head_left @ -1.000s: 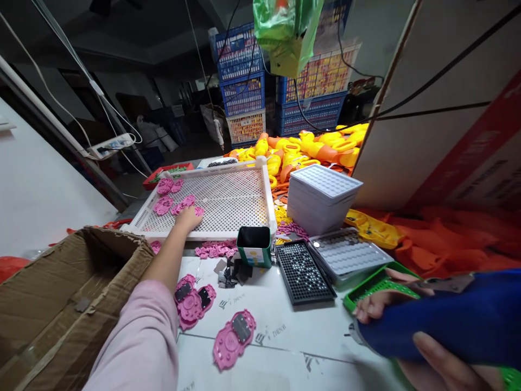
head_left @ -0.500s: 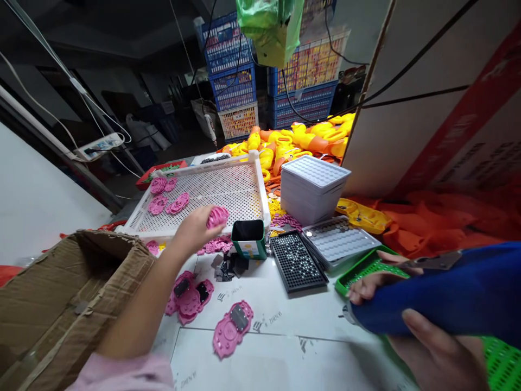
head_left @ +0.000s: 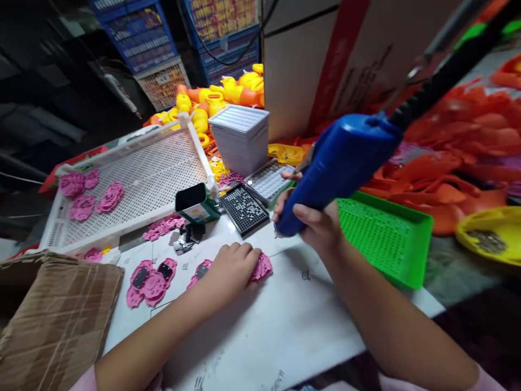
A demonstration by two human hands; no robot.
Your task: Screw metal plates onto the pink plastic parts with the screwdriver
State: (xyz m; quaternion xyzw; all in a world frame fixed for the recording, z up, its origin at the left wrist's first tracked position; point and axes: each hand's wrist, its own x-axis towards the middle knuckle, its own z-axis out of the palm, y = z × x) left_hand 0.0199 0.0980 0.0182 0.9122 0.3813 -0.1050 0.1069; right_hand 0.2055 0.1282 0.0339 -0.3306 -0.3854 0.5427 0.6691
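Note:
My left hand is closed around a pink plastic casing, low over the white tabletop; the fingers cover much of it. Partly behind that hand lies another pink casing with a dark panel. In my right hand is a blue electric screwdriver, gripped with its tip pointing down and left, a little to the right of the held casing. Farther left rest several pink casings in a pile, some with black panels. Beyond the hands sits a black perforated tray holding small shiny screws.
A white mesh crate with pink pieces stands at the back left, a dark green container before it. Grey stacked trays rise behind. On the right are a green basket and a yellow bowl; a cardboard box is at left.
My left hand has brought the pink casing from the white crate down to the tabletop. The screwdriver in my right hand has tilted more upright, and the view has swung right.

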